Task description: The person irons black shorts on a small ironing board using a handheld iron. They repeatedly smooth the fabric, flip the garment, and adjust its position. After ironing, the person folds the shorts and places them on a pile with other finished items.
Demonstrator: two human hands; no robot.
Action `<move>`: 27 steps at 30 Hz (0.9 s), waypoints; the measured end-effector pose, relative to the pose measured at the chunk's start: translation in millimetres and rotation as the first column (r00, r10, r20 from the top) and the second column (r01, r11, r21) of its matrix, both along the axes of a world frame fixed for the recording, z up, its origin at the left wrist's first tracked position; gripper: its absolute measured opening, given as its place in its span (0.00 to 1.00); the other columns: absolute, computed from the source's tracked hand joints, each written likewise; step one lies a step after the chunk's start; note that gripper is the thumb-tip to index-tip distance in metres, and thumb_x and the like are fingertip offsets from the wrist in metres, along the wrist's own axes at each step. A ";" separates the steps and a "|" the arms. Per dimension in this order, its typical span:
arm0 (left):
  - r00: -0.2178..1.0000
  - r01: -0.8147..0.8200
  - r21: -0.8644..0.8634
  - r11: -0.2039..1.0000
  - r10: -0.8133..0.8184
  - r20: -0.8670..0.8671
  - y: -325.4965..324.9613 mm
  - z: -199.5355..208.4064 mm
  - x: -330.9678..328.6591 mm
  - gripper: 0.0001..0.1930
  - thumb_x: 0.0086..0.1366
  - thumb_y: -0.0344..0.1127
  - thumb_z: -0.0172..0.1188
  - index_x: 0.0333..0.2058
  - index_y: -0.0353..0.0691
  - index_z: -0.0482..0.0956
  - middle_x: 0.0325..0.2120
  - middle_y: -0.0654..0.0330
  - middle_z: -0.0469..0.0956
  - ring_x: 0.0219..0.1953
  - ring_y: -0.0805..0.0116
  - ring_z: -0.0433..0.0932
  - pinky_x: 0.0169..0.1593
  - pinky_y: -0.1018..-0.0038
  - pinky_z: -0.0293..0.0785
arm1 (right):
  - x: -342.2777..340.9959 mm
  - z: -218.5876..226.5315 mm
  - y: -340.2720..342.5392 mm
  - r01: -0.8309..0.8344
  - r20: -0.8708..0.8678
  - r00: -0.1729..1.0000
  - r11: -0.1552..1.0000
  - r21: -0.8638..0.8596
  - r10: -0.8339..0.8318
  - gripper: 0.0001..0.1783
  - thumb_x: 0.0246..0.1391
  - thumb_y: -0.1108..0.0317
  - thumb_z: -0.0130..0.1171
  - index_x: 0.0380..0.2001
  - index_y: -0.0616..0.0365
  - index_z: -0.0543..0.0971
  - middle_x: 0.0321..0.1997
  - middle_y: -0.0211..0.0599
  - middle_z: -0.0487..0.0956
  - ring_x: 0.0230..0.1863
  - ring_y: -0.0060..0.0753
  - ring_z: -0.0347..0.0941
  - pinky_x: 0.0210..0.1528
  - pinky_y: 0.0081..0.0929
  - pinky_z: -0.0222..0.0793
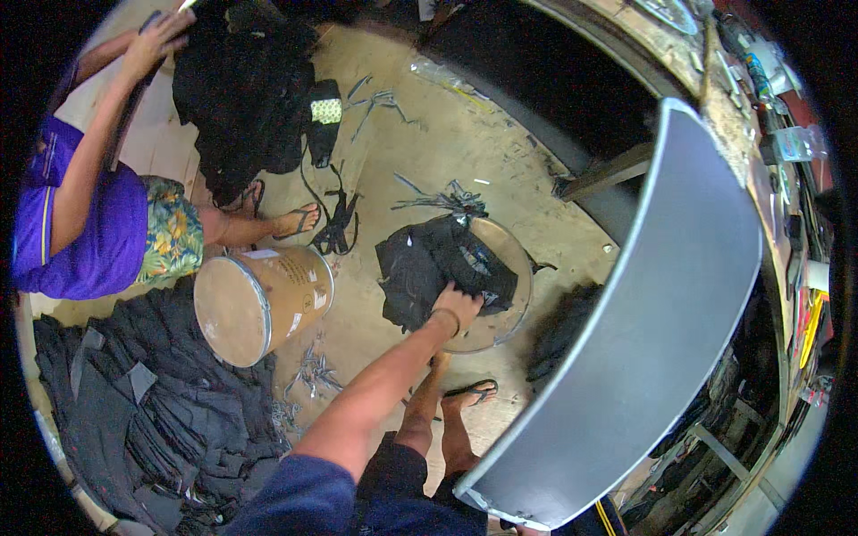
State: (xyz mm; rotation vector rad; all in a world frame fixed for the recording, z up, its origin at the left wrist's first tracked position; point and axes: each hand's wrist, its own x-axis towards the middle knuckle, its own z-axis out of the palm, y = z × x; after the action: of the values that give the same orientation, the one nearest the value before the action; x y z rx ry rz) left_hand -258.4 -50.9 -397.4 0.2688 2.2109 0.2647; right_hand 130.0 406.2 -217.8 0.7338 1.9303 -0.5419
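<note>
My left arm reaches up from the lower edge. My left hand (458, 309) is bent down onto a bunched black cloth piece (416, 272), its fingers curled into the fabric. That cloth lies over a round tan top with a metal rim (511, 313), covering its left part. Beyond it sits a small bundle of grey strips (460, 202). My right hand does not show; only a sliver of skin appears at the bottom, below a large grey panel with a pale edge (626, 330).
A cardboard drum (295, 295) lies left of me. Black cloth is heaped in a large pile (179, 420) and another heap (241, 98). A co-worker in a purple shirt (98, 232) stands at left, one hand raised. Cut strips (313, 371) litter the floor. Cluttered shelving lines the right.
</note>
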 end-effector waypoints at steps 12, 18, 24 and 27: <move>0.992 -0.102 0.367 0.925 0.069 0.103 27.5 299.3 251.0 0.23 0.72 0.48 0.59 0.62 0.51 0.77 0.41 0.46 0.88 0.40 0.40 0.88 0.42 0.45 0.83 | -174.7 26.8 -184.0 -0.287 -0.175 0.957 0.832 -0.474 0.231 0.28 0.60 0.53 0.71 0.57 0.58 0.82 0.58 0.51 0.86 0.60 0.51 0.81 0.64 0.45 0.77; 0.951 0.209 0.466 0.860 -0.067 -0.302 27.0 291.0 234.8 0.39 0.62 0.41 0.67 0.73 0.49 0.69 0.71 0.52 0.71 0.77 0.42 0.60 0.76 0.34 0.54 | -163.3 144.1 -175.5 -0.528 -0.479 0.833 0.653 -0.542 0.276 0.28 0.63 0.57 0.65 0.64 0.52 0.77 0.53 0.62 0.85 0.59 0.70 0.80 0.61 0.55 0.77; 0.898 0.306 0.247 0.919 -0.192 -0.396 24.0 286.3 190.8 0.27 0.65 0.65 0.67 0.45 0.47 0.88 0.54 0.61 0.82 0.63 0.51 0.75 0.70 0.39 0.60 | -195.7 188.6 -142.3 -0.561 -0.514 0.768 0.790 -0.249 0.383 0.26 0.64 0.46 0.67 0.53 0.55 0.81 0.42 0.59 0.87 0.48 0.66 0.85 0.52 0.58 0.80; 0.716 0.401 0.283 0.871 -0.105 -0.690 -6.4 313.9 193.6 0.26 0.63 0.68 0.69 0.29 0.48 0.87 0.29 0.65 0.81 0.50 0.60 0.80 0.69 0.40 0.63 | -197.1 197.8 -119.4 -0.607 -0.676 0.640 0.780 -0.152 0.366 0.31 0.59 0.41 0.72 0.51 0.56 0.82 0.39 0.55 0.88 0.42 0.63 0.87 0.44 0.53 0.81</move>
State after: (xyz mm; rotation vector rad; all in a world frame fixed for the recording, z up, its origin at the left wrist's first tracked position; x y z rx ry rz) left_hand -64.8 -57.4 -83.5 1.0537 2.7472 0.5552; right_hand -67.1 286.8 -20.0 -0.2996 2.4019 -0.8266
